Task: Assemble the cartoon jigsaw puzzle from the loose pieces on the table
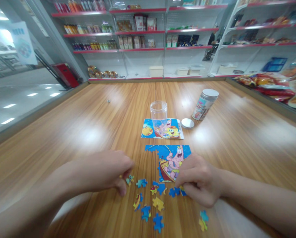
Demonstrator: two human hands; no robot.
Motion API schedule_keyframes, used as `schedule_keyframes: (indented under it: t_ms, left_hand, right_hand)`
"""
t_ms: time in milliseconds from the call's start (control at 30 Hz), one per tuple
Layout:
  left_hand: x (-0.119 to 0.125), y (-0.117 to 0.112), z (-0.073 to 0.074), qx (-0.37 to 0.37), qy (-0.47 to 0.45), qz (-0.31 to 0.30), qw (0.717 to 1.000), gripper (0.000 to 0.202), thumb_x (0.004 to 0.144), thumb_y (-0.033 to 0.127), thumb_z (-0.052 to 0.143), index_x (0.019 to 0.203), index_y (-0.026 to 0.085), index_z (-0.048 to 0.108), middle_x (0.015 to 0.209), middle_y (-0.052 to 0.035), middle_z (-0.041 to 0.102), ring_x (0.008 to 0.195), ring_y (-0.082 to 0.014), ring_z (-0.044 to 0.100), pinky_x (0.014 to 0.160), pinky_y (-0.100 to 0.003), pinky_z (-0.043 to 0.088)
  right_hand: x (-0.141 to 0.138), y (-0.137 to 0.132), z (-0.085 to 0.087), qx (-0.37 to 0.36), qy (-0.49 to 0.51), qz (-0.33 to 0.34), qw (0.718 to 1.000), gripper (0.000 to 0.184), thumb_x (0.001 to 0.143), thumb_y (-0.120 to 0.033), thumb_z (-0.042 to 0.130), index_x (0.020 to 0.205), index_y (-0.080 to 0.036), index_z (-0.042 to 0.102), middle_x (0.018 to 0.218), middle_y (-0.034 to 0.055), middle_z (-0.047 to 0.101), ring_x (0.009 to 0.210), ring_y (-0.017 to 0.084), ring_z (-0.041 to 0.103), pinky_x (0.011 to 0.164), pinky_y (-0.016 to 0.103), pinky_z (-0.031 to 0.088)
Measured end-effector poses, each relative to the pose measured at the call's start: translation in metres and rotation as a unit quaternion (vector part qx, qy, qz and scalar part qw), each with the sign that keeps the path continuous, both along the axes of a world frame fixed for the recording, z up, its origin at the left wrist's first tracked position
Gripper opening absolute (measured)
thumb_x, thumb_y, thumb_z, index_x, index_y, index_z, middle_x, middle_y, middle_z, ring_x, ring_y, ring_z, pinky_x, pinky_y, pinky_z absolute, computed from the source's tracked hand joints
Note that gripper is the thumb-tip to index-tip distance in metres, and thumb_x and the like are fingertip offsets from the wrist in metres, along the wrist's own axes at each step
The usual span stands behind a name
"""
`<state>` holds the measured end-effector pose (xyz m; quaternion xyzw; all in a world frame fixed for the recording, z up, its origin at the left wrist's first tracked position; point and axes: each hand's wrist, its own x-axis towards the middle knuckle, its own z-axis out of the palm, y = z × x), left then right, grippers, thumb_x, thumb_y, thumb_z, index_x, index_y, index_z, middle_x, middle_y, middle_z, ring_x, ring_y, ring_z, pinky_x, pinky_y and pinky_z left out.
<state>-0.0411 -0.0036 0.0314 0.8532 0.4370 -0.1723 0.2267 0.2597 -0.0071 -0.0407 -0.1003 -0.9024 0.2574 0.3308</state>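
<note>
A partly joined jigsaw puzzle (169, 162) of a pink starfish character in a boat lies before me. My right hand (200, 178) covers its right side with bent fingers. At its fingertips shows part of a blue and yellow puzzle piece (182, 191), apparently pinched. My left hand (110, 170) is low over the table, left of the puzzle, index finger bent and thumb apart from it. Close to its fingers lies a multicoloured piece (130, 179). Several loose pieces lie nearer me, among them a yellow piece (158, 203) and a blue piece (158, 222).
Beyond the puzzle, a clear plastic jar (159, 110) stands on a printed picture sheet (147, 129). A round lid (187, 123) lies beside a closed printed canister (204, 105). Snack bags (274, 86) sit past the right edge; stocked shelves (140, 49) line the back.
</note>
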Motion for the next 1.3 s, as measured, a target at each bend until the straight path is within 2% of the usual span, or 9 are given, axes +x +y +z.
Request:
schedule_keyframes:
  t_ms: [133,267,400,533,600,733,900,1067,1300]
  left_hand:
    - [0.021,-0.005,0.006,0.029,-0.076,-0.038,0.996,0.017,0.082,0.031,0.078,0.088,0.021,0.065,0.085,0.0000,0.067,0.078,-0.0181,0.064,0.063,-0.028,0.037]
    - [0.029,-0.002,-0.006,0.056,-0.101,-0.068,0.991,0.010,0.086,0.020,0.069,0.079,0.018,0.061,0.082,-0.0001,0.067,0.073,-0.0164,0.063,0.061,-0.028,0.037]
    - [0.022,0.009,-0.022,0.124,-0.109,-0.046,0.985,0.013,0.093,0.029,0.060,0.085,0.019,0.062,0.085,-0.0024,0.068,0.073,-0.0180,0.063,0.060,-0.029,0.038]
    - [0.013,0.018,-0.024,0.145,-0.090,-0.020,0.985,0.026,0.093,0.044,0.061,0.084,0.020,0.062,0.081,-0.0021,0.067,0.070,-0.0186,0.062,0.058,-0.029,0.037]
    - [0.012,0.020,-0.022,0.146,-0.109,-0.016,0.983,0.022,0.090,0.042,0.066,0.095,0.021,0.064,0.087,-0.0012,0.069,0.071,-0.0177,0.062,0.059,-0.028,0.038]
    - [0.013,0.021,-0.020,0.103,-0.177,-0.051,0.978,0.023,0.093,0.024,0.063,0.116,0.027,0.065,0.105,0.0000,0.070,0.089,-0.0161,0.066,0.074,-0.027,0.046]
    - [0.014,0.020,-0.023,0.101,-0.196,-0.057,0.974,0.018,0.092,0.020,0.061,0.108,0.025,0.068,0.099,-0.0004,0.070,0.088,-0.0161,0.065,0.075,-0.027,0.046]
    - [0.014,0.021,-0.026,0.110,-0.160,-0.018,0.981,0.009,0.091,0.028,0.063,0.095,0.021,0.066,0.090,-0.0012,0.069,0.078,-0.0167,0.063,0.067,-0.028,0.044]
    - [0.011,0.026,-0.033,0.131,-0.134,0.026,0.982,0.014,0.093,0.035,0.060,0.097,0.022,0.062,0.086,-0.0008,0.068,0.077,-0.0187,0.063,0.067,-0.029,0.041]
  right_hand:
    - [0.000,0.000,0.000,0.001,0.000,-0.004,1.000,0.021,0.069,-0.008,0.049,0.076,-0.018,0.066,0.051,-0.0042,0.053,0.044,0.010,0.046,0.042,0.025,0.029]
    - [-0.001,-0.001,0.002,0.006,0.001,-0.007,1.000,0.021,0.069,-0.009,0.048,0.075,-0.018,0.065,0.049,-0.0051,0.050,0.042,0.010,0.044,0.042,0.025,0.029]
    - [-0.001,0.000,0.002,0.006,0.000,-0.006,1.000,0.020,0.070,-0.008,0.049,0.076,-0.017,0.066,0.051,-0.0048,0.051,0.043,0.009,0.045,0.042,0.025,0.030]
    - [-0.001,0.001,-0.001,0.000,0.003,-0.009,1.000,0.022,0.070,-0.007,0.050,0.078,-0.016,0.068,0.053,-0.0038,0.055,0.045,0.009,0.047,0.044,0.025,0.031]
    - [-0.001,0.001,-0.002,-0.006,0.005,-0.008,1.000,0.023,0.069,-0.007,0.050,0.079,-0.016,0.069,0.053,-0.0036,0.056,0.045,0.009,0.048,0.043,0.025,0.031]
    - [-0.001,0.001,-0.002,-0.014,0.010,-0.005,1.000,0.025,0.068,-0.007,0.051,0.081,-0.016,0.070,0.055,-0.0030,0.059,0.045,0.010,0.049,0.043,0.026,0.031]
    - [0.000,0.001,-0.002,-0.013,0.005,-0.009,1.000,0.024,0.068,-0.007,0.050,0.078,-0.016,0.070,0.052,-0.0037,0.055,0.044,0.010,0.047,0.043,0.026,0.031]
    - [0.000,0.001,-0.002,-0.011,-0.002,-0.009,1.000,0.024,0.069,-0.006,0.050,0.079,-0.016,0.070,0.052,-0.0038,0.054,0.045,0.010,0.047,0.043,0.026,0.031]
    - [0.000,0.002,-0.003,-0.014,-0.001,-0.007,1.000,0.023,0.070,-0.007,0.051,0.080,-0.016,0.069,0.054,-0.0032,0.056,0.046,0.010,0.048,0.044,0.025,0.032]
